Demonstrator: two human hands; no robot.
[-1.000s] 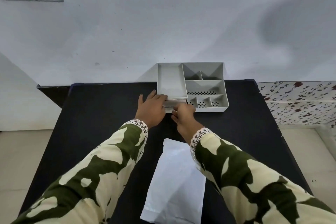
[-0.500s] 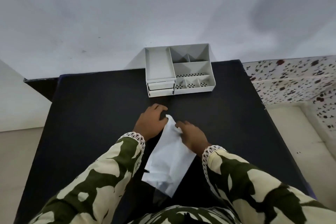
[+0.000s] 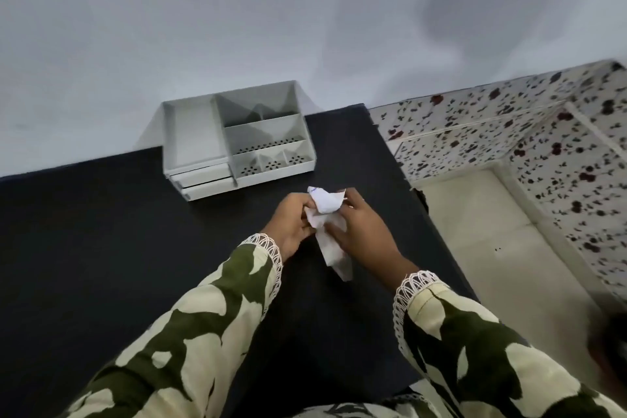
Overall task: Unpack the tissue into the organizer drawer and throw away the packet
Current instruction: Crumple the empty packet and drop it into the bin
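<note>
A white packet is crumpled between both hands above the black table. My left hand grips its left side and my right hand wraps its right side; a tail of the packet hangs down below them. The grey organizer stands at the table's far edge against the wall, just beyond my hands. Its two front drawers sit at its lower left and look pushed in. What lies inside the drawers is hidden.
A white wall rises behind the table. To the right of the table lie a pale floor and a speckled tiled ledge. A dark blurred shape sits at the right edge.
My hands left the organizer's drawers, came back to the flat packet on the table, lifted it and scrunched it into a wad. The view has swung left and tilted.
</note>
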